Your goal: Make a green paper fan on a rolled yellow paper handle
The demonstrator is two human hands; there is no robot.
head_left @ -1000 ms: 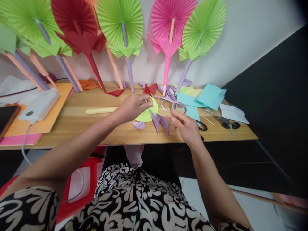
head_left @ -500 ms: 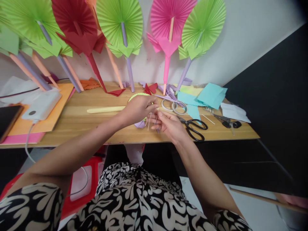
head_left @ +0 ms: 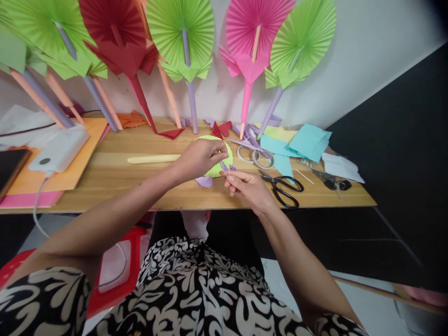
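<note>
My left hand [head_left: 203,157] hovers over a yellow-green pleated paper disc [head_left: 214,171], its fingers pinched together. What lies between those fingertips I cannot make out. Just to the right and nearer me, my right hand [head_left: 251,189] pinches a thin white string [head_left: 226,171] between thumb and forefinger. Purple paper fringe [head_left: 229,166] shows between the two hands, partly hidden. The left hand covers much of the disc. A pale yellow paper stick [head_left: 152,159] runs leftward along the table from behind my left hand. A purple paper scrap [head_left: 204,182] lies below the disc.
Black-handled scissors [head_left: 286,189] and tape rolls [head_left: 263,158] lie right of my hands, near turquoise paper [head_left: 310,142]. Finished-looking paper fans, such as a green one [head_left: 180,42] and a pink one [head_left: 257,37], lean on the wall. A white power bank [head_left: 59,149] sits left.
My right hand has closed its fingers into a pinch and shifted slightly down. The hands are a little farther apart, and more of the disc and purple fringe shows.
</note>
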